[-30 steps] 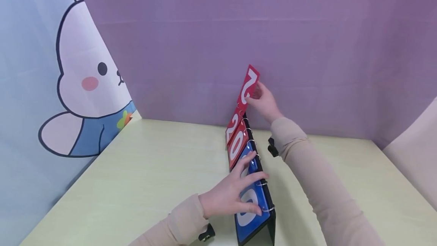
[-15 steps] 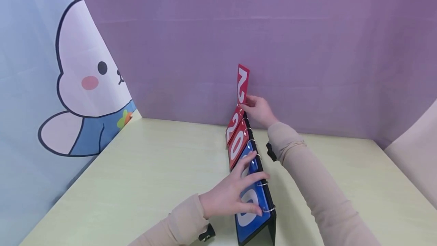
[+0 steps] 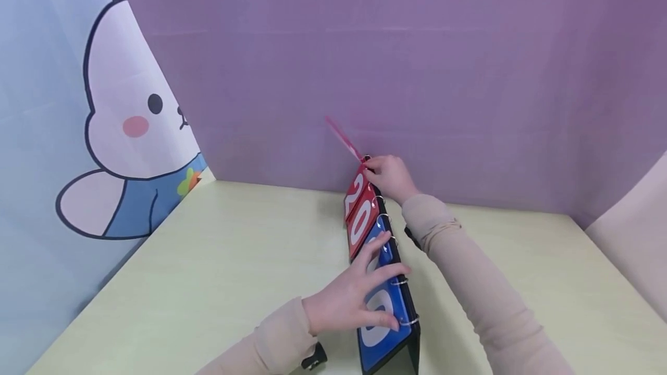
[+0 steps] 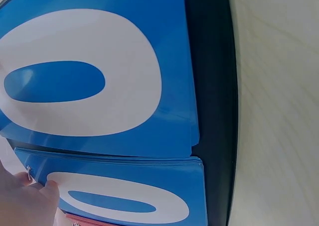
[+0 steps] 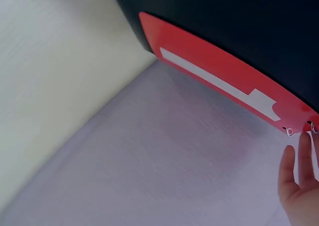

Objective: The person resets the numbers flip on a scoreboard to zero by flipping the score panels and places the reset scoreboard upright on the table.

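A flip scoreboard on a black tent-shaped stand (image 3: 414, 346) carries blue and red number cards on metal rings. My left hand (image 3: 351, 294) spreads over the blue cards (image 3: 376, 357), its fingertips reaching the top edge near the rings. White zeros show on two blue cards in the left wrist view. At the far end, my right hand (image 3: 391, 177) has its thumb and fingertips at the top edge beside the rings. Just past them a red card (image 3: 345, 136), blurred and almost edge-on, leans up and left. In the right wrist view, fingers (image 5: 305, 159) touch the ring end of a red "1" card (image 5: 214, 69).
The red "2" card (image 3: 355, 192) and red "0" card (image 3: 361, 221) hang on the front. The pale tabletop (image 3: 234, 271) meets a purple backdrop (image 3: 469, 74); a blue cloth (image 3: 41, 132) with a cartoon rabbit hangs at left.
The far red card, pinched upright by my right hand a second ago, has swung over to the left and out of its pinch. My right hand has dropped to the top edge. My left hand has stayed put.
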### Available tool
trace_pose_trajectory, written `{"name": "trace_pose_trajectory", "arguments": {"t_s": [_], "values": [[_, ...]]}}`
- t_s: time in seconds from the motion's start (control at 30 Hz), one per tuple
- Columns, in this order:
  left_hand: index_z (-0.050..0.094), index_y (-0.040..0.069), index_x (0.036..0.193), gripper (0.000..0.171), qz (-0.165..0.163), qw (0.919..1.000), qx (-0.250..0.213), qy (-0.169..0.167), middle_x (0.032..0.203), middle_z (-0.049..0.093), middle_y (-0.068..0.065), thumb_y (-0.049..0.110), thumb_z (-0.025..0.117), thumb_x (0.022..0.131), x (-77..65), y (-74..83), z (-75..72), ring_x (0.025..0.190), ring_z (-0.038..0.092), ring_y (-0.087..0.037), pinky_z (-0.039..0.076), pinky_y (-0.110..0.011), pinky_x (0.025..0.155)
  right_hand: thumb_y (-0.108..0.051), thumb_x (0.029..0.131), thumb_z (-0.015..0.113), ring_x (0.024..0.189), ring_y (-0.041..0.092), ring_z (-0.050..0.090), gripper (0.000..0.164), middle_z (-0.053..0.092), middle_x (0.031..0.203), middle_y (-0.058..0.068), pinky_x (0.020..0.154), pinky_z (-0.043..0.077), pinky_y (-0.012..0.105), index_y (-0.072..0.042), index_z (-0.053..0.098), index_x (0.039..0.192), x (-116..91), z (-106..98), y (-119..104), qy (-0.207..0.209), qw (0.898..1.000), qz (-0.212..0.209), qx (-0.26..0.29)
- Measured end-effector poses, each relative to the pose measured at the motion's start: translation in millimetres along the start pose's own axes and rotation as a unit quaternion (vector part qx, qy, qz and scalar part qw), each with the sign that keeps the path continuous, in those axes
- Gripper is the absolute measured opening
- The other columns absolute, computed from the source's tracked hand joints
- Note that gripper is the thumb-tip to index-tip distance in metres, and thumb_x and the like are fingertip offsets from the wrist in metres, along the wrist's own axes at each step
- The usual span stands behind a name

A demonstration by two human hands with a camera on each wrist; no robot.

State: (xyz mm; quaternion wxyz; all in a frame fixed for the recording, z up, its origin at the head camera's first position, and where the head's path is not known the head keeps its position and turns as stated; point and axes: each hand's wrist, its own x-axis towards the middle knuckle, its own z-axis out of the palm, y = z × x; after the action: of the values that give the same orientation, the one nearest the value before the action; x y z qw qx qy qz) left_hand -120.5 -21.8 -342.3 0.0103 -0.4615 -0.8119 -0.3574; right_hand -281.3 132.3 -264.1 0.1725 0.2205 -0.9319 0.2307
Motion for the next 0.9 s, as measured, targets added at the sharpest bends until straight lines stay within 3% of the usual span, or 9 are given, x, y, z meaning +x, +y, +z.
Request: {"name": "trace_pose_trajectory", "arguments": {"t_s": [0.17,0.37,0.57,0.67,0.73,0.77,0.83,0.9], "values": [[0.038,0.032,0.141,0.073,-0.013,0.9999,-0.005,-0.008,0.158,-0.008,0.002,0.035,0.076,0.078,0.7,-0.1,-1.0,0.147,0.004,-0.023,0.039,-0.049,0.106,-0.013,0.09,0.063,0.107,0.031,0.06,0.025,0.069,0.111,0.015,0.096,0.047,0.042,-0.003,0.069,0.112,3,-2,-2,-0.022,0.996,-0.046,-0.078],[0.037,0.035,0.141,0.072,-0.027,0.9994,-0.014,-0.018,0.158,-0.008,0.003,0.037,0.075,0.079,0.3,0.1,-2.1,0.147,0.005,-0.022,0.041,-0.048,0.105,-0.017,0.089,0.066,0.105,0.029,0.057,0.024,0.068,0.113,0.013,0.093,0.048,0.04,-0.005,0.071,0.11,5,-2,-3,-0.067,0.989,-0.063,-0.112],[0.038,0.031,0.141,0.073,-0.013,0.9998,-0.008,-0.013,0.159,-0.006,-0.002,0.035,0.075,0.079,-0.8,0.2,-0.3,0.147,0.004,-0.024,0.04,-0.05,0.105,-0.02,0.094,0.06,0.109,0.033,0.054,0.024,0.066,0.114,0.016,0.098,0.044,0.043,-0.002,0.072,0.103,6,-2,0,-0.094,0.985,-0.086,-0.118],[0.039,0.03,0.14,0.073,-0.011,0.9999,-0.009,-0.009,0.159,-0.007,0.0,0.033,0.076,0.078,-1.2,-0.1,0.8,0.147,0.003,-0.022,0.038,-0.051,0.106,-0.021,0.097,0.054,0.113,0.033,0.052,0.028,0.066,0.115,0.017,0.103,0.039,0.045,-0.001,0.071,0.104,5,-3,4,-0.089,0.993,-0.06,-0.045],[0.039,0.031,0.14,0.072,-0.011,0.9998,-0.01,-0.009,0.158,-0.008,0.002,0.033,0.076,0.078,-1.6,0.1,1.0,0.147,0.002,-0.021,0.038,-0.05,0.107,-0.024,0.098,0.05,0.116,0.033,0.051,0.031,0.065,0.117,0.017,0.104,0.037,0.045,-0.001,0.069,0.109,3,-4,7,-0.069,0.997,-0.007,0.041],[0.039,0.03,0.14,0.072,-0.01,0.9999,-0.01,-0.009,0.158,-0.008,0.001,0.033,0.076,0.078,-1.7,-0.2,1.1,0.147,0.003,-0.022,0.038,-0.05,0.107,-0.025,0.099,0.049,0.119,0.032,0.051,0.033,0.063,0.12,0.017,0.106,0.036,0.045,-0.001,0.067,0.112,2,-3,9,-0.056,0.994,0.026,0.092],[0.039,0.03,0.141,0.073,-0.008,0.9999,-0.01,-0.008,0.158,-0.008,0.001,0.033,0.076,0.078,-2.0,-0.1,1.0,0.147,0.003,-0.022,0.038,-0.05,0.107,-0.029,0.1,0.045,0.124,0.032,0.048,0.039,0.059,0.127,0.018,0.108,0.034,0.045,0.001,0.062,0.12,-1,-2,14,-0.03,0.977,0.092,0.19],[0.039,0.028,0.141,0.073,-0.006,0.9999,-0.009,-0.007,0.158,-0.007,0.0,0.032,0.077,0.078,-2.5,0.3,0.7,0.147,0.003,-0.023,0.037,-0.05,0.107,-0.033,0.101,0.041,0.131,0.034,0.042,0.048,0.048,0.139,0.021,0.111,0.032,0.046,0.003,0.05,0.133,-5,1,21,-0.031,0.948,0.155,0.277]]}}
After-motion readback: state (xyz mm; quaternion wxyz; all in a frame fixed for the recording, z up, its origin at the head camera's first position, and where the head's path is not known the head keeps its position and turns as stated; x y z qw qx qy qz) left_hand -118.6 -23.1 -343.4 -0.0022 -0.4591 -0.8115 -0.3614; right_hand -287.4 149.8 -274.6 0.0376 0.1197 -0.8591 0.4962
